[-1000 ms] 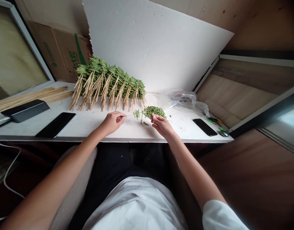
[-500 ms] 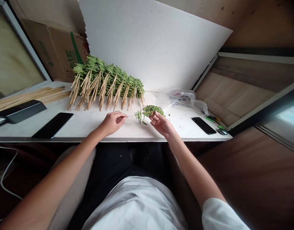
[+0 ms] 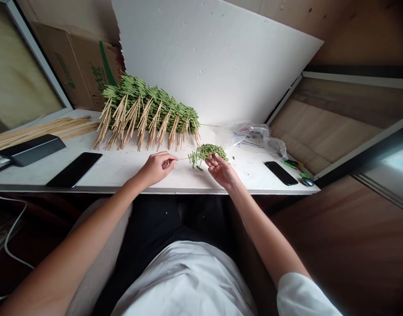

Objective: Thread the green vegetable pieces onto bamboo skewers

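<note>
My left hand is closed round a thin wooden skewer that points right. Several short green bean pieces sit crosswise on the skewer's far part. My right hand is at the right end of these pieces, thumb and fingers pinched together; what it holds is too small to make out. Just behind it lies a small pile of cut green pieces. Further back on the left rises a large stack of filled green skewers, their bare wooden ends pointing toward me.
On the white table are a black phone and a dark stand at left, near loose skewers. At right lie another phone, a plastic bag and a mouse. A white board stands behind.
The whole view has shifted slightly. Both hands keep nearly the same places, and the right fingers have closed a little by the skewer's end.
</note>
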### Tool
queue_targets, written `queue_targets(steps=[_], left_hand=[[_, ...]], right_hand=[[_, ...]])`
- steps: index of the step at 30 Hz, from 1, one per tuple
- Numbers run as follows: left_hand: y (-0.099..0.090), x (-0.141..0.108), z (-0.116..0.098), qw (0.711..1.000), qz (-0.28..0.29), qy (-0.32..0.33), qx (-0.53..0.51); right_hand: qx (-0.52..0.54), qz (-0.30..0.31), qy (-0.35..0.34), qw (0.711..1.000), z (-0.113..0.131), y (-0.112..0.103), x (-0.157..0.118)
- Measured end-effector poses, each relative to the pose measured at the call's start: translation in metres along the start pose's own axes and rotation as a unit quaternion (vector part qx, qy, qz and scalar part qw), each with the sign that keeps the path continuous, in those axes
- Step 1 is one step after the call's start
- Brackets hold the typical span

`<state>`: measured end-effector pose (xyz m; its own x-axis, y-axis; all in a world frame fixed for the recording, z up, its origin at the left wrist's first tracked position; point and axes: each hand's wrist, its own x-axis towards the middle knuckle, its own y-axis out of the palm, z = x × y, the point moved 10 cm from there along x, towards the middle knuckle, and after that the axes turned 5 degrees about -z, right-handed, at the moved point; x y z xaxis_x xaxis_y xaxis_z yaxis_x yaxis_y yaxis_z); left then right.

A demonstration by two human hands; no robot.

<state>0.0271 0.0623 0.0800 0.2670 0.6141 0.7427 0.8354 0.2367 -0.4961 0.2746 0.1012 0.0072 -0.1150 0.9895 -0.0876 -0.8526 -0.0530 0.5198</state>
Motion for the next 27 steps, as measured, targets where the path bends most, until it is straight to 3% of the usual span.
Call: queue_targets(steps=[16, 27], left_hand=[[-0.003, 0.002, -0.007, 1.000, 0.000, 0.016, 0.013], [-0.004, 0.004, -0.016, 0.999, 0.011, 0.028, 0.028]], right_hand=[[-0.054, -0.022, -0.063, 0.996, 0.008, -0.007, 0.001], [-0.101, -0.070, -0.128, 0.984, 0.019, -0.016, -0.001]])
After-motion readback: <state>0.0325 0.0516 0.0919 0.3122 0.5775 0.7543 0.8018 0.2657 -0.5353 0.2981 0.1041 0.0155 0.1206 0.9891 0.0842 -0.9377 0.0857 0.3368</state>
